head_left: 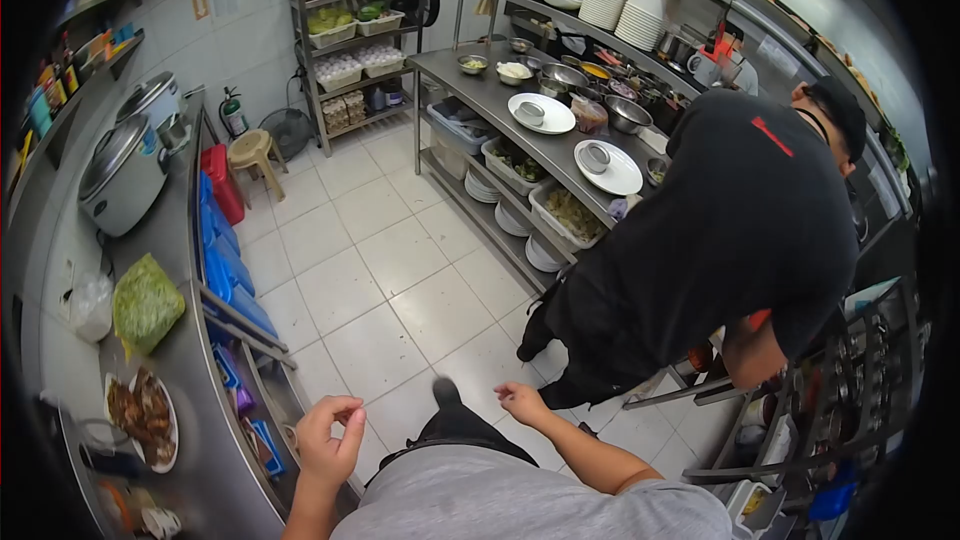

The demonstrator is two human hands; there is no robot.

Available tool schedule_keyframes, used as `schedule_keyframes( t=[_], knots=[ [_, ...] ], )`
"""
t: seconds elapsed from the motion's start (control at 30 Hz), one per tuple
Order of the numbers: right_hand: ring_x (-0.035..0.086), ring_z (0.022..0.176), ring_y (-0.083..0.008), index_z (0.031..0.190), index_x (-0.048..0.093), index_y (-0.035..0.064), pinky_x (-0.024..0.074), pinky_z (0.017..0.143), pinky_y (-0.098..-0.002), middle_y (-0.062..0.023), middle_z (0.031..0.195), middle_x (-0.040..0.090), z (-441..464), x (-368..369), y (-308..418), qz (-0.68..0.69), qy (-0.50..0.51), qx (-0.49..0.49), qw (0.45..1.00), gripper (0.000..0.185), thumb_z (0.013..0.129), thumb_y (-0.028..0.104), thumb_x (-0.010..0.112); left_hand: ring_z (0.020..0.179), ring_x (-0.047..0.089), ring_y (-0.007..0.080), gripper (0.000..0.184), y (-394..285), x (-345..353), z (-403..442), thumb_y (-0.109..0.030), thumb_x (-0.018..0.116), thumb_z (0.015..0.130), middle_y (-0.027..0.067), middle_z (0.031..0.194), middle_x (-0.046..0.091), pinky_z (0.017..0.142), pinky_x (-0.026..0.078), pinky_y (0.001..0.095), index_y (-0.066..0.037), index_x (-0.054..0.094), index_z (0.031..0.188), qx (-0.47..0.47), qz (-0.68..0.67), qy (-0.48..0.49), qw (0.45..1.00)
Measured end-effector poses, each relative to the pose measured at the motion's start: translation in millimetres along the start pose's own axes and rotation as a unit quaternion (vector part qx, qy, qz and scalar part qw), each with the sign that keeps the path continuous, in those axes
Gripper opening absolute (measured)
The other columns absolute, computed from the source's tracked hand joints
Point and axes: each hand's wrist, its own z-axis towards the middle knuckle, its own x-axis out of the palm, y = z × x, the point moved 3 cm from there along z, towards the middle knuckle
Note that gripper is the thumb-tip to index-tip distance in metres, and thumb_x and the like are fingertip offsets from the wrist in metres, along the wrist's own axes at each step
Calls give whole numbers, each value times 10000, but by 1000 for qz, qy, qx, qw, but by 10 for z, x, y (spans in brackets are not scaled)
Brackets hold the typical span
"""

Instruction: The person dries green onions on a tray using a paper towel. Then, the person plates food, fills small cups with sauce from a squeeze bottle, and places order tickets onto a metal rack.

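Observation:
My left hand (333,436) is raised at waist height with loosely bent fingers and a gap between thumb and index finger. It holds nothing and is nearest the left counter (222,425). On that counter are a plate of browned meat (142,418) and a plastic bag of green leaves (147,305). My right hand (523,404) hangs in front of my body, open, its fingers slightly curled and apart, with nothing in it. Close beyond my right hand are a co-worker's dark trousers. My foot (446,392) is on the tiled floor.
A co-worker in black (740,210) bends over at right, beside a metal rack (850,410). A steel prep table (455,80) carries white plates (541,113) and bowls. Farther back are a storage shelf (365,35), a stool (256,148) and a fire extinguisher (232,112). Rice cookers (125,175) stand left.

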Motion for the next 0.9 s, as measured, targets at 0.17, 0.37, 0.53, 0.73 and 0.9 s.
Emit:
schedule_keyframes(
  t=[0.17, 0.37, 0.53, 0.73, 0.9],
  knots=[
    [634, 727, -149, 1089, 639, 33, 491, 621, -283, -75, 873, 676, 1131, -35, -366, 108, 37, 172, 978, 301, 792, 76, 611, 657, 626, 162, 112, 822, 230, 919, -52, 659, 829, 105, 779, 659, 608, 496, 265, 0, 641, 926, -51, 10, 10, 999],
    [625, 724, -145, 1077, 622, 6, 481, 615, -263, -66, 856, 659, 3374, 56, 899, 115, 67, 89, 987, 309, 769, 17, 604, 741, 666, 217, 152, 1702, 104, 2047, -158, 621, 880, 114, 860, 679, 663, 521, 310, -41, 650, 972, -210, 47, 3, 977],
    [608, 781, -129, 1083, 619, -3, 471, 662, -244, -66, 897, 655, 4535, 585, 2458, 64, 186, -42, 979, 313, 772, -3, 584, 808, 660, 256, 209, 2299, -267, 2622, -234, 587, 893, 131, 874, 677, 716, 511, 349, -55, 646, 985, -248, 53, -18, 967],
    [613, 806, -123, 1097, 624, -3, 484, 715, -246, -61, 908, 664, 5681, 1682, 3335, -46, 343, -142, 928, 276, 825, -18, 582, 734, 660, 212, 173, 3454, -1326, 3132, -183, 619, 868, 114, 821, 681, 675, 510, 320, -49, 658, 970, -304, 83, -165, 935],
    [680, 813, -202, 1069, 684, 66, 528, 753, -318, -105, 882, 711, 6591, 2013, 3193, -256, 312, -130, 905, 316, 772, 174, 666, 747, 667, 239, 185, 4246, -2319, 3958, -205, 617, 868, 120, 815, 681, 679, 513, 347, -47, 657, 956, -310, 98, -213, 921]
  ],
)
